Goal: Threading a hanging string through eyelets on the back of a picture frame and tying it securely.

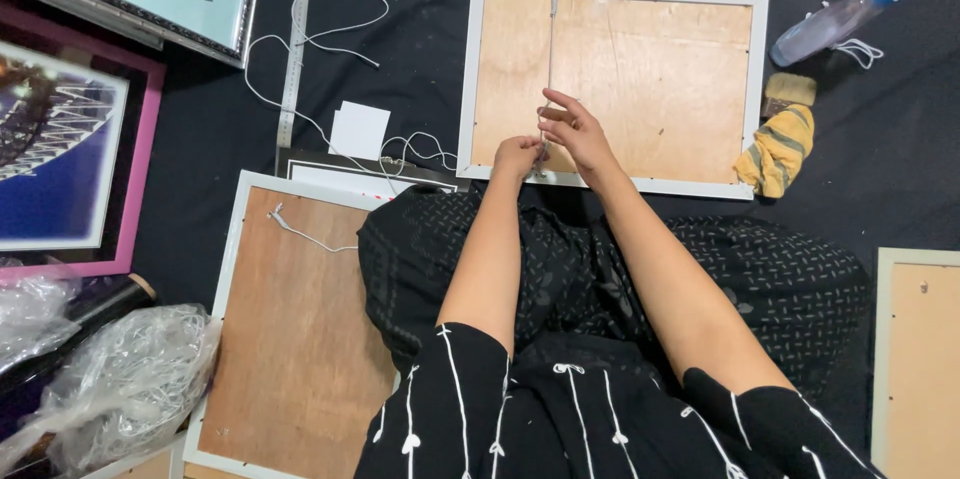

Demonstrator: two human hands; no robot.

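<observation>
From the head camera, a white-edged picture frame lying face down with its brown wooden back up (pixel 640 79) sits on dark cloth just beyond the person's knees. A thin white cord (pixel 549 69) runs taut down the back board, from a small fixing at the frame's far edge to the two hands at its near edge. The left hand (pixel 518 156) is curled into a loose fist over the cord's near end, right at the frame's near rail. The right hand (pixel 575 129) touches it from the right, thumb and forefinger pinched on the cord, the other fingers spread above the board. Right of the frame, close to its right rail, lies a yellow striped cloth (pixel 778 149), and beyond that a clear spray bottle (pixel 840 21). Left of the frame are a small white paper square (pixel 360 131), loose white string (pixel 320 29) and a long metal ruler (pixel 294 49). Nearer the person on the left lies a second white frame with wooden back (pixel 290 329)
</observation>
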